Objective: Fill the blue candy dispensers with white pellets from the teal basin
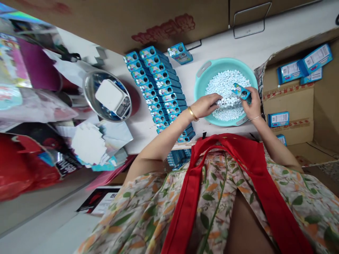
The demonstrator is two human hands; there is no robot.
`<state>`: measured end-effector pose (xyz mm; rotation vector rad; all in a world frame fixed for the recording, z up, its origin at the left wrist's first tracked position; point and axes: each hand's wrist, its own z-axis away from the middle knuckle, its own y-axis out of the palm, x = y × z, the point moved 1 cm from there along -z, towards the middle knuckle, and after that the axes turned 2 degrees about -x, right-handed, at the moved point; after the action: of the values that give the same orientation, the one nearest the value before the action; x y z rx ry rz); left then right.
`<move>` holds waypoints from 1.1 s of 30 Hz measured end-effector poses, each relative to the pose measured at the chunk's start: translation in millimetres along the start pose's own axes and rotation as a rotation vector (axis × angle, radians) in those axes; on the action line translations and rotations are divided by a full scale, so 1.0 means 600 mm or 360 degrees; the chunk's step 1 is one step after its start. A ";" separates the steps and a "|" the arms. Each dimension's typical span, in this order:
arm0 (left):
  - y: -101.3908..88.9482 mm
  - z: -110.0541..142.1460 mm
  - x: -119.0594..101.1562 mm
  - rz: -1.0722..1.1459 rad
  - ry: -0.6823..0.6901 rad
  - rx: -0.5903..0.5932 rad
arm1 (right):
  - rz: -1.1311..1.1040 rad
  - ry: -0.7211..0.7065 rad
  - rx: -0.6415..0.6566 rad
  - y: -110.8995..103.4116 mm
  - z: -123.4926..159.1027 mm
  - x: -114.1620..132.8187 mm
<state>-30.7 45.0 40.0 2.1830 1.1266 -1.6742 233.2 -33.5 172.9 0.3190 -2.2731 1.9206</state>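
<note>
A turquoise basin (199, 79) full of small white pellets (227, 78) stands in front of me. My left hand (208, 104) reaches over its near left side, fingers closed on the edge of what looks like a clear scoop (225, 105) loaded with pellets. Over the basin's right side, my right hand (253, 103) grips a small blue box (241, 91). That box is tilted and has a round dark window on its face. Its left end lies close to the pellets at the scoop. The scoop's outline is hard to make out.
Rows of blue boxes (161, 88) stand left of the basin, with a single blue box (180, 53) behind. An open carton (291, 102) on the right holds several blue boxes. Farther left, a white scale (111, 97) sits on a metal bowl (88, 100) near stacked papers (88, 143).
</note>
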 end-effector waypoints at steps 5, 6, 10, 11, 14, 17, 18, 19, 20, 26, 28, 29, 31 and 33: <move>-0.074 -0.015 -0.104 -0.0590 -0.0202 0.0184 | 0.0043 -0.0095 0.0138 0.030 0.021 0.011; -0.078 -0.021 -0.127 -0.0700 -0.0245 0.0222 | 0.0045 -0.0110 0.0152 0.036 0.025 0.013; -0.075 -0.035 -0.207 -0.0987 -0.0322 0.0216 | 0.0035 -0.0132 0.0168 0.057 0.039 0.014; -0.074 -0.035 -0.221 -0.1021 -0.0318 0.0204 | 0.0023 -0.0122 0.0163 0.060 0.041 0.013; -0.084 -0.023 -0.233 -0.1023 -0.0300 0.0167 | -0.0056 -0.0083 0.0130 0.059 0.045 0.009; -0.106 -0.007 -0.201 -0.0894 -0.0201 0.0050 | -0.0173 -0.0047 0.0111 0.053 0.050 0.016; -0.110 -0.004 -0.183 -0.0829 -0.0132 0.0000 | -0.0210 -0.0029 0.0119 0.051 0.053 0.024; -0.110 -0.004 -0.162 -0.0757 -0.0057 -0.0043 | -0.0240 -0.0006 0.0130 0.050 0.055 0.035; -0.106 -0.007 -0.140 -0.0681 0.0013 -0.0069 | -0.0257 0.0021 0.0146 0.050 0.057 0.047; -0.038 -0.035 -0.056 -0.0255 0.0162 -0.0056 | -0.0099 0.0086 0.0177 -0.014 0.053 0.092; -0.044 -0.030 -0.042 -0.0185 0.0111 -0.0201 | 0.0146 0.0167 0.0014 -0.091 0.058 0.074; -0.053 -0.025 -0.032 -0.0174 0.0052 -0.0306 | 0.0322 0.0258 -0.0063 -0.136 0.066 0.057; -0.081 -0.013 0.000 -0.0204 -0.0120 -0.0550 | 0.0742 0.0475 0.0060 -0.218 0.090 0.013; -0.111 0.000 0.044 -0.0280 -0.0319 -0.0819 | 0.1115 0.0638 0.0465 -0.271 0.123 -0.039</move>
<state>-71.6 103.7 36.6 1.6070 1.5193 -1.4164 299.2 -130.4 309.7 -0.8722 -1.9686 2.3358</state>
